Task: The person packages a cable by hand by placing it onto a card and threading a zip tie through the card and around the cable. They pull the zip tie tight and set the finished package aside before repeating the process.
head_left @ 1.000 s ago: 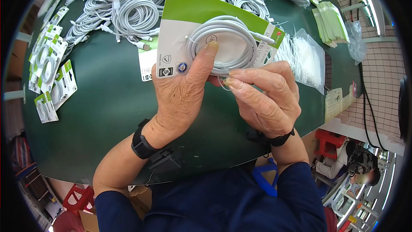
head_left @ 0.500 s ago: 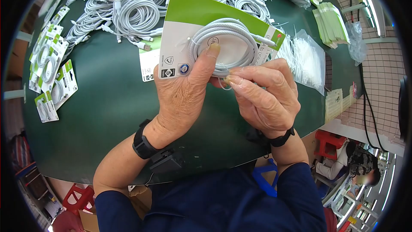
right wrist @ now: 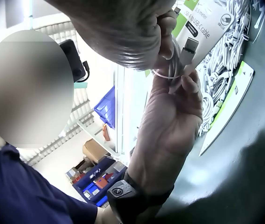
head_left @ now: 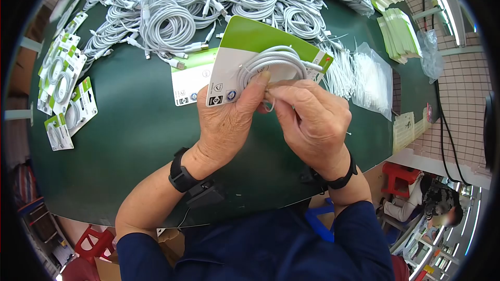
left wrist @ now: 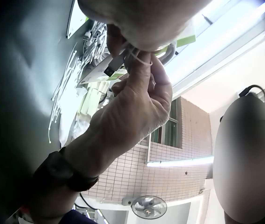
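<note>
My left hand [head_left: 225, 122] grips a green and white packaging card [head_left: 263, 34] together with a coiled pale grey cable [head_left: 255, 67], the thumb pressed over the coil's near side. The card is tilted above the table. A thin white cable tie [head_left: 270, 106] makes a small loop at the coil's lower edge. My right hand [head_left: 316, 117] pinches at this tie with thumb and forefinger, close beside the left thumb. The right wrist view shows the tie [right wrist: 165, 76] passing around the cable, with a USB plug [right wrist: 190, 46] behind the card.
Many coiled cables [head_left: 169, 23] are heaped at the back. Another card [head_left: 192, 75] lies behind my left hand. Packed cards [head_left: 65, 78] are at the left. Loose ties [head_left: 341, 70], a bag of ties [head_left: 374, 80] and stacked cards [head_left: 398, 34] are at the right.
Both hands and the card have come down toward my body. The right hand has shifted left against the left thumb, its fingers more tightly curled at the tie.
</note>
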{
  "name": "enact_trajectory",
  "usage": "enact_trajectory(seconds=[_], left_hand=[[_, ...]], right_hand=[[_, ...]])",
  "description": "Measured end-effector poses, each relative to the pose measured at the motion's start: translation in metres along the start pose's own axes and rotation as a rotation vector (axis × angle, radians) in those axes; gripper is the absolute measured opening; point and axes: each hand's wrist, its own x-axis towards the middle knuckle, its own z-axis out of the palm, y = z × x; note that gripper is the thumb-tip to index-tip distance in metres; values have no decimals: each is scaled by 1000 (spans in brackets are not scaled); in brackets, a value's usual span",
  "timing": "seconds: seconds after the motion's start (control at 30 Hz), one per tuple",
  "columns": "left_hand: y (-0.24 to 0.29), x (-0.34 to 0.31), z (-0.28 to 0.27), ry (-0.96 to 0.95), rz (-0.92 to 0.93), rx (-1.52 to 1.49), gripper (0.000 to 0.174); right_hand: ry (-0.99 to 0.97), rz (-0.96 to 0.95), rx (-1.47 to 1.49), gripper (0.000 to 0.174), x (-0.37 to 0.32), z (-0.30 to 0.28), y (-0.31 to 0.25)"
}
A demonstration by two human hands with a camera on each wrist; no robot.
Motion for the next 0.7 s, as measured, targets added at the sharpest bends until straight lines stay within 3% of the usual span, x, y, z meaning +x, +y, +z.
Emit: enact_trajectory(seconds=[0.27, 0.53, 0.63, 0.7], left_hand=[[0, -3, 2, 18, -92, -131, 21], [2, 8, -1, 16, -139, -44, 21], [5, 14, -1, 34, -166, -104, 23], [11, 17, -1, 41, -203, -146, 26]], right_hand=[[-63, -25, -103, 24, 4, -8, -7], [-109, 65, 77, 19, 10, -9, 3], [-11, 46, 182, 25, 14, -15, 2], [194, -18, 172, 22, 14, -26, 12]])
